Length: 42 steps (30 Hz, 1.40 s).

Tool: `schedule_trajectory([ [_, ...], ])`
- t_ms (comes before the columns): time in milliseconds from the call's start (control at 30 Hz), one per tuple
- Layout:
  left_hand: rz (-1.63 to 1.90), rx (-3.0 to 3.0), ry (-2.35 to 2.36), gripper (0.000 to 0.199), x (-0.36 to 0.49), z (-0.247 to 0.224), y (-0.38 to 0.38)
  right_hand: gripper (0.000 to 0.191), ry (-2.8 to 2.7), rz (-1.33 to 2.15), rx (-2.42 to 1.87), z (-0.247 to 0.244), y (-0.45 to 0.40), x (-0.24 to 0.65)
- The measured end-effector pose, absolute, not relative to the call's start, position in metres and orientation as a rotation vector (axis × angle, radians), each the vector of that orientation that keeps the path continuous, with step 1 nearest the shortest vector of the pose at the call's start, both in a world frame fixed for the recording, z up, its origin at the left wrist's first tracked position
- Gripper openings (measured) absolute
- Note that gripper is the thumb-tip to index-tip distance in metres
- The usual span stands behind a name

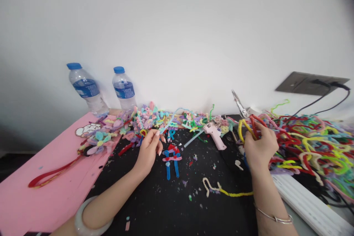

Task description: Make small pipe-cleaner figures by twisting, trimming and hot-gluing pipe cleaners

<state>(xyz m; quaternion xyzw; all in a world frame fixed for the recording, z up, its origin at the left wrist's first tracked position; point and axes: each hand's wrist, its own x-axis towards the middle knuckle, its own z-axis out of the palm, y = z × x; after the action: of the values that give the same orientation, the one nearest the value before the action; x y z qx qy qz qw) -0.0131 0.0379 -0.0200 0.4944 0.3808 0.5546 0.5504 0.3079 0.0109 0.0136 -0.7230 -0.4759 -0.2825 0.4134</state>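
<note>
My left hand (149, 149) pinches the end of a light blue pipe cleaner (172, 121), which arcs up and right towards the wall. My right hand (260, 146) is closed around yellow and red pipe cleaners (241, 131) at the left side of a large tangled pile (312, 140); its fingertips are partly hidden. Between my hands, a small blue, pink and red pipe-cleaner piece (172, 159) lies on the black tabletop. A pale pink glue gun (215, 137) with a glue stick (193, 138) in its back rests nearer my right hand.
Two water bottles (123, 90) stand against the wall, left. A pink sheet (55, 162) carries a flower cluster (98, 142) with a red strap (52, 174). Metal cutters (239, 104) lean at the back. A white power strip (306, 202) and a wall socket (309, 84) with cables are right.
</note>
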Motion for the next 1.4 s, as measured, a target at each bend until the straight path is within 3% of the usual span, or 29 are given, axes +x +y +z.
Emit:
schedule_trajectory([
  [167, 1.309, 1.187, 0.906, 0.020, -0.013, -0.021, 0.038, 0.029, -1.443, -0.295, -1.766, 0.013, 0.012, 0.273],
  [300, 1.313, 1.183, 0.898, 0.021, -0.013, -0.021, 0.039, 0.011, -1.715, 0.005, -1.778, 0.012, 0.006, 0.237],
  [533, 1.327, 1.099, 0.852, 0.023, -0.012, -0.020, 0.038, 0.017, -2.017, 0.211, -1.778, 0.017, -0.007, 0.201],
  [800, 1.423, 1.069, 0.885, 0.020, -0.011, -0.018, 0.037, 0.018, -2.188, 0.259, -1.761, 0.019, -0.015, 0.194],
  [1200, 1.293, 1.258, 0.904, 0.025, -0.006, -0.011, 0.023, 0.017, -2.214, 0.137, -1.710, 0.008, -0.017, 0.178],
  [1400, 1.268, 1.234, 0.903, 0.028, -0.003, -0.012, 0.020, 0.026, -2.196, 0.140, -1.730, 0.004, -0.018, 0.174],
])
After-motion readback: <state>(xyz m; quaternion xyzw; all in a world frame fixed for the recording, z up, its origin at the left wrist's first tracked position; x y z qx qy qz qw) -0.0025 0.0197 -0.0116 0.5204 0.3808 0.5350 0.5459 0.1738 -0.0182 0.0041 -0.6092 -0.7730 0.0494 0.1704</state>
